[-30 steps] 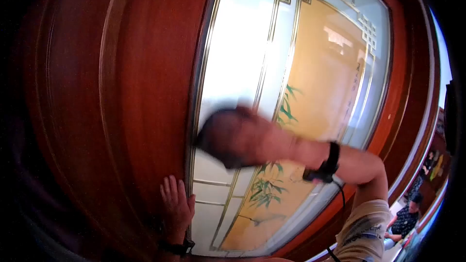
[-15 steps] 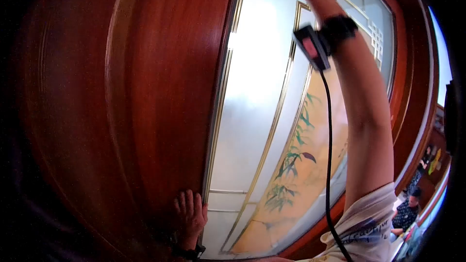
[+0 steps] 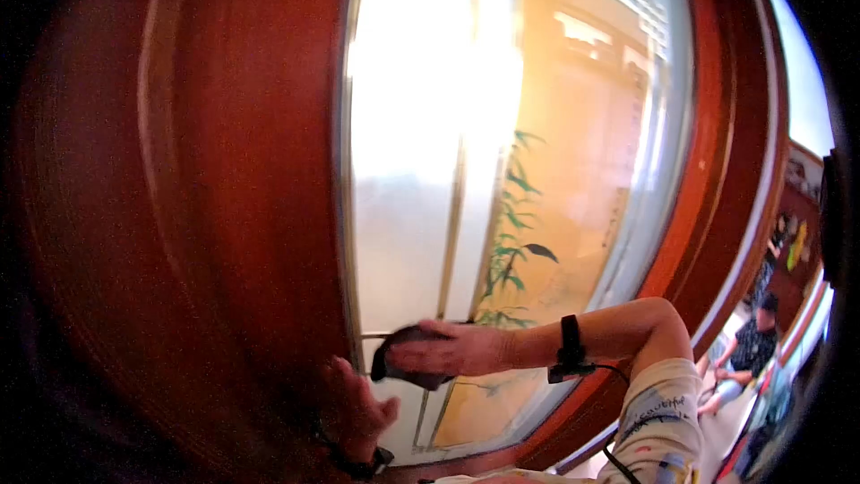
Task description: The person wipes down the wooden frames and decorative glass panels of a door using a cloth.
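Note:
My right hand (image 3: 452, 348) is closed over a dark cloth (image 3: 412, 375), pressed near the lower left of a decorated glass panel (image 3: 403, 242). The cloth's exact kind is hard to make out under the fingers. Gold strips and painted green bamboo leaves (image 3: 511, 255) decorate the panel. My left hand (image 3: 358, 408) is on the red-brown wooden door (image 3: 260, 242), beside the glass edge, with thumb and fingers apart and nothing in it. Both wrists wear black straps, and a black cable runs from the right one.
The door's wooden frame (image 3: 708, 179) curves along the right of the glass. Farther off at the lower right, a person in dark patterned clothes (image 3: 754, 345) sits, with another person (image 3: 776, 237) behind. Bright reflections cover the upper glass.
My right hand has come down with the dark cloth from the top of the glass to its lower left. The left hand stays low on the wood, thumb now spread. The view has shifted.

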Available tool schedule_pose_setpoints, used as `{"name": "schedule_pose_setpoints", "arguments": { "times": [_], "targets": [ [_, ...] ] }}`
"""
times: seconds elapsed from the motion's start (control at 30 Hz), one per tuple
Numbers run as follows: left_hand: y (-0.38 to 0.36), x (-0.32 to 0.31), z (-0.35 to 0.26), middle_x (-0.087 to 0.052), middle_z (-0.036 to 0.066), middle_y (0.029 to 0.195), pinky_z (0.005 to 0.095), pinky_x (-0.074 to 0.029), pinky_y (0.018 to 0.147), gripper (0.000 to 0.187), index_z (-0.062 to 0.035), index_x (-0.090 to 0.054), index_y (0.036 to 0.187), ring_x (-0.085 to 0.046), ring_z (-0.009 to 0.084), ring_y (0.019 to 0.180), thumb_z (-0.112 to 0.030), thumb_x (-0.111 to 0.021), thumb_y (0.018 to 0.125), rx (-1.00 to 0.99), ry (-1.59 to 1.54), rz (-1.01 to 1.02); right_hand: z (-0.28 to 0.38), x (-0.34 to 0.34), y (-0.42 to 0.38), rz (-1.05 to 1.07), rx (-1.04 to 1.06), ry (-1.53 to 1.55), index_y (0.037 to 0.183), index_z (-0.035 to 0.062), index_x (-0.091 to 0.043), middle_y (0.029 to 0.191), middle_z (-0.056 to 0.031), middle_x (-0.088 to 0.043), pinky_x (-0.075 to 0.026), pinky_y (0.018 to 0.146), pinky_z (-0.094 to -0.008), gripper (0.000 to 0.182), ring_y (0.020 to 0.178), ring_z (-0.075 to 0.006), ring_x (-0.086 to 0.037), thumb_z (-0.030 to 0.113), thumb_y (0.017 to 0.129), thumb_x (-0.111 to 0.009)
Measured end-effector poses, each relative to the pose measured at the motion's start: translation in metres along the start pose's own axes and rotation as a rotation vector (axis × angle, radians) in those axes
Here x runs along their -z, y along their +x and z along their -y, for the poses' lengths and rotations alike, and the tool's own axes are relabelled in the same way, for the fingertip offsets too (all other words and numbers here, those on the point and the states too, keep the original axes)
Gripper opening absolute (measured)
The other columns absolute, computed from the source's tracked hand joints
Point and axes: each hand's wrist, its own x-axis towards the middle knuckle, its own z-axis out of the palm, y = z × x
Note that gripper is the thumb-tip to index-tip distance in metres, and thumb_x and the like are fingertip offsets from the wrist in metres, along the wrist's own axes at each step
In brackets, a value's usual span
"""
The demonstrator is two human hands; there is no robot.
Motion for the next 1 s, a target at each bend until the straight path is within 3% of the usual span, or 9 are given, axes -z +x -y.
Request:
{"name": "schedule_pose_setpoints", "arguments": {
  "times": [0.1,0.2,0.33,0.47,0.57,0.67,0.77,0.9,1.0],
  "targets": [
    [0.044,-0.026,-0.042,-0.033,0.017,0.146,0.0596,-0.018,0.108,0.064,-0.0154,-0.034,0.143,-0.029,0.0367,0.136,-0.048,-0.053,0.09,-0.315,-0.084,-0.09,-0.029,0.022,-0.022,-0.118,-0.02,0.0,0.134,0.0092,-0.044,0.144,-0.011,-0.038,-0.025,0.111,-0.0487,0.055,0.136,-0.0229,-0.032,0.025,0.082,-0.053],
    [0.154,-0.024,-0.066,-0.032,0.026,0.144,0.0635,-0.015,0.106,0.066,-0.0046,-0.038,0.14,-0.024,0.0438,0.136,-0.046,-0.05,0.09,-0.463,0.141,0.02,-0.101,0.074,-0.032,-0.188,-0.25,-0.133,0.129,0.0087,-0.048,0.142,-0.011,-0.041,-0.025,0.109,-0.0503,0.052,0.135,-0.0245,-0.033,0.027,0.081,-0.052],
    [0.31,-0.021,-0.081,-0.02,0.022,0.151,0.057,-0.016,0.11,0.072,-0.0041,-0.024,0.146,-0.019,0.0394,0.139,-0.041,-0.052,0.091,-0.28,-0.061,-0.144,-0.205,0.166,-0.06,-0.431,-0.474,-0.356,0.116,0.0128,-0.058,0.142,-0.0052,-0.042,-0.025,0.104,-0.0551,0.044,0.135,-0.025,-0.033,0.032,0.077,-0.06],
    [0.391,-0.024,-0.085,-0.025,0.021,0.148,0.0468,-0.03,0.106,0.075,-0.001,-0.022,0.145,-0.032,0.0361,0.133,-0.046,-0.051,0.092,-0.337,0.039,-0.394,-0.235,0.203,-0.089,-0.472,-0.598,-0.421,0.13,0.0092,-0.046,0.147,-0.0108,-0.032,-0.021,0.107,-0.0585,0.06,0.138,-0.0306,-0.027,0.036,0.079,-0.063],
    [0.374,-0.019,-0.094,-0.027,0.021,0.148,0.0464,-0.032,0.104,0.076,0.0002,-0.022,0.145,-0.036,0.036,0.13,-0.047,-0.05,0.091,-0.296,0.148,-0.275,-0.215,0.179,-0.109,-0.497,-0.633,-0.338,0.137,0.0137,-0.042,0.15,-0.0084,-0.03,-0.017,0.109,-0.058,0.076,0.14,-0.0299,-0.024,0.039,0.07,-0.069],
    [0.315,-0.03,-0.108,-0.03,0.023,0.146,0.0434,-0.044,0.087,0.074,0.0055,-0.031,0.139,-0.05,0.0363,0.109,-0.045,-0.052,0.09,-0.349,0.148,-0.086,-0.147,0.141,-0.128,-0.281,-0.701,-0.223,0.14,0.0032,-0.035,0.151,-0.0169,-0.023,-0.016,0.11,-0.0572,0.097,0.141,-0.0344,-0.018,0.056,0.065,-0.067],
    [0.234,-0.047,-0.129,-0.04,0.019,0.142,0.0367,-0.044,0.076,0.066,0.0053,-0.044,0.132,-0.053,0.0265,0.1,-0.041,-0.058,0.087,-0.365,0.269,0.149,-0.071,0.097,-0.152,-0.035,-0.66,-0.116,0.137,0.0016,-0.042,0.153,-0.0131,-0.021,-0.013,0.112,-0.0548,0.082,0.142,-0.0331,-0.014,0.059,0.08,-0.052],
    [0.155,-0.072,-0.135,-0.041,0.011,0.143,0.04,-0.042,0.089,0.057,-0.004,-0.042,0.137,-0.052,0.0219,0.098,-0.03,-0.055,0.088,-0.531,0.381,0.322,-0.008,0.045,-0.198,0.035,-0.522,-0.136,0.135,0.009,-0.048,0.152,-0.0112,-0.024,-0.015,0.11,-0.0549,0.066,0.141,-0.0307,-0.017,0.045,0.081,-0.056],
    [0.161,-0.084,-0.145,-0.029,0.012,0.15,0.0537,-0.03,0.105,0.066,-0.0078,-0.041,0.137,-0.047,0.0234,0.114,-0.042,-0.061,0.085,-0.584,0.487,0.432,-0.016,0.047,-0.219,0.001,-0.443,-0.18,0.135,0.0125,-0.048,0.153,-0.0089,-0.023,-0.014,0.11,-0.0561,0.065,0.142,-0.0287,-0.016,0.042,0.078,-0.057]
  ]
}}
